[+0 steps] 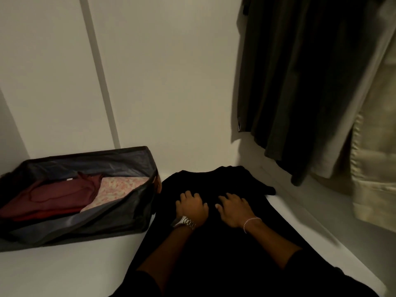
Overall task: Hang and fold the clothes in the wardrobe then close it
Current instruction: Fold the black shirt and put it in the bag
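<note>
1. The black top is the landmark: it lies spread flat on the white shelf, collar end away from the person, its near end running off the bottom of the view
2. Left of the top, touching its edge, stands a dark fabric bin with a maroon garment and a pink patterned one folded inside
3. Right of and above the top hang dark clothes and a pale garment
4. Step in hand, as I judge it: smoothing the top before folding. Press outward from the middle to clear creases, then square the sleeves so the fold edges line up
5. Left hand rests palm down on the top's upper middle, fingers loosely bent, gripping nothing; a watch is on its wrist
6. Right hand lies just beside it on the top, palm down, fingers spread, holding nothing; a thin bracelet circles its wrist
</note>
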